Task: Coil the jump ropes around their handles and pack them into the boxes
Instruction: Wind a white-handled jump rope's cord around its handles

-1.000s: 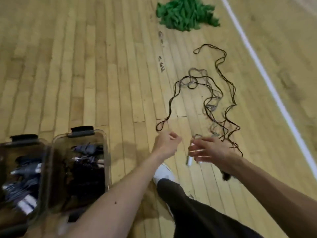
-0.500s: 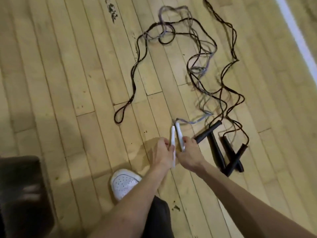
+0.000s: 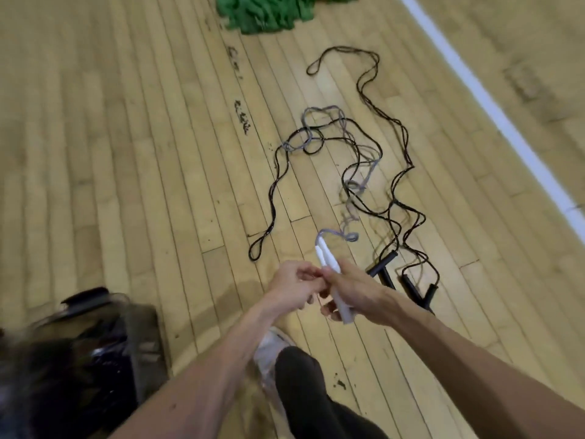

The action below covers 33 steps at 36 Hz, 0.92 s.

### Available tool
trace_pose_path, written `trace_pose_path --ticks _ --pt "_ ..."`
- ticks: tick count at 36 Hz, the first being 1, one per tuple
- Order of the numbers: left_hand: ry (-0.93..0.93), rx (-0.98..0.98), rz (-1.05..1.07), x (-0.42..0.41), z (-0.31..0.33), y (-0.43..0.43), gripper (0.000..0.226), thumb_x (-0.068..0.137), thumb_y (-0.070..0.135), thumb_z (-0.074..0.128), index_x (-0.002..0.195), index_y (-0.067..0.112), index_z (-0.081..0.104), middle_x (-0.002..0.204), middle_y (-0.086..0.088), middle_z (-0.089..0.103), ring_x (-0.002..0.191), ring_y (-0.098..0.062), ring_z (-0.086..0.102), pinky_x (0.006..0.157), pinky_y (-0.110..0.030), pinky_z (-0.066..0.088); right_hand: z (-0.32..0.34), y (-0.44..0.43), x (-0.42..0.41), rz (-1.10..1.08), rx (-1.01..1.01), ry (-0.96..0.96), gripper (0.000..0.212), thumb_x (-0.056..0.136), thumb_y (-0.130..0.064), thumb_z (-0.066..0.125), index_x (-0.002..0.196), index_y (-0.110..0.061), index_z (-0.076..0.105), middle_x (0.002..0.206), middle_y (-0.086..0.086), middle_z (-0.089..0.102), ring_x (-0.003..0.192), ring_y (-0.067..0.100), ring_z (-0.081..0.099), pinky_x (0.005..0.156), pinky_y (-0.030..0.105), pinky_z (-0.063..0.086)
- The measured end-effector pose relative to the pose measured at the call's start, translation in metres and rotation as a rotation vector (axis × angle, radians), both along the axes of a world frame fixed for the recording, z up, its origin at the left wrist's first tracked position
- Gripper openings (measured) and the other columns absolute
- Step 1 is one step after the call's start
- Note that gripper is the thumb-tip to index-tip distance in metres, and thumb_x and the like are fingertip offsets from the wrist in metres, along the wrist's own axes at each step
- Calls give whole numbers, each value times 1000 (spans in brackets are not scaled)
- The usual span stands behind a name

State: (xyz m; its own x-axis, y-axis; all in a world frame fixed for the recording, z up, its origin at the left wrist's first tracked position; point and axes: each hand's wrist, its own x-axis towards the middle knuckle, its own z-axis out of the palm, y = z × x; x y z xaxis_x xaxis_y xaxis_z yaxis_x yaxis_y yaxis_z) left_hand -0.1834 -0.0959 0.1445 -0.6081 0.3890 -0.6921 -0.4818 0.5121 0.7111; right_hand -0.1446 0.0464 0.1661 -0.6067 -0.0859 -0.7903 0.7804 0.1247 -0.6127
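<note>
My right hand (image 3: 354, 293) grips the two white handles (image 3: 326, 259) of a grey jump rope, held side by side above the wooden floor. The grey rope (image 3: 354, 191) trails from the handle tips away across the boards. My left hand (image 3: 292, 285) meets the handles from the left, its fingers curled at them near my right thumb. Black jump ropes (image 3: 392, 172) lie tangled with the grey one on the floor. Their black handles (image 3: 408, 285) rest just right of my right hand. A clear box (image 3: 126, 321) holding coiled ropes stands at the lower left, blurred.
A heap of green cloth (image 3: 269, 11) lies at the top centre. A white court line (image 3: 493, 103) runs diagonally on the right. My white shoe (image 3: 272, 346) and dark trouser leg are under my arms.
The view has tilted up and back, bringing the green heap and the box in again. My hands have lifted the white handles higher, now held together mostly in my right hand.
</note>
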Motion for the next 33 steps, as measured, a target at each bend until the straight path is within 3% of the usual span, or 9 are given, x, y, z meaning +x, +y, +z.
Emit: trace_pose_path --ticks 5,9,11,14,19,24,28,33 --pt "138 53 -33 5 149 -40 16 99 24 61 90 17 73 81 -1 64 61 -11 55 51 -26 42 153 -7 6 113 -150 104 30 109 -25 42 126 -1 49 80 6 51 54 11 52 50 25 47" --pt "241 127 162 24 269 -49 50 98 55 52 80 12 71 72 -4 61 57 -15 53 48 -27 40 271 -20 27 157 -233 285 25 109 -24 44 123 -5 51 76 5 54 54 13 53 50 26 49" --pt "336 131 241 40 325 -50 57 96 62 48 72 14 66 64 -1 55 54 -16 48 48 -29 37 326 -29 45 177 -232 390 24 109 -25 45 123 -7 50 76 5 56 56 15 55 51 28 50" --pt "460 162 274 59 391 -51 62 95 68 44 78 12 66 65 -2 56 57 -17 48 47 -27 36 388 -40 67 195 -237 539 20 109 -27 46 117 -10 51 77 5 55 59 18 56 55 31 50" --pt "691 277 319 118 512 -66 51 103 50 42 84 12 71 74 -12 68 52 -18 55 52 -29 38 497 -68 125 241 -206 772 21 109 -26 44 124 -13 52 82 8 52 58 20 56 56 33 50" --pt "918 459 446 188 622 -98 43 102 47 47 92 13 72 73 -3 72 57 -14 64 52 -28 47 597 -105 197 314 -313 922 26 106 -23 49 133 -23 50 83 7 61 71 27 67 66 37 58" --pt "957 639 486 229 666 -117 39 103 43 48 91 14 71 75 2 66 68 -10 64 66 -26 53 633 -128 239 399 -381 923 32 104 -27 51 135 -33 48 82 8 65 81 33 72 74 47 61" --pt "961 735 546 268 670 -143 34 104 38 48 89 13 67 74 -2 63 68 -11 61 66 -26 52 638 -149 279 487 -473 850 40 97 -33 55 136 -38 47 80 10 62 76 31 70 69 45 61"
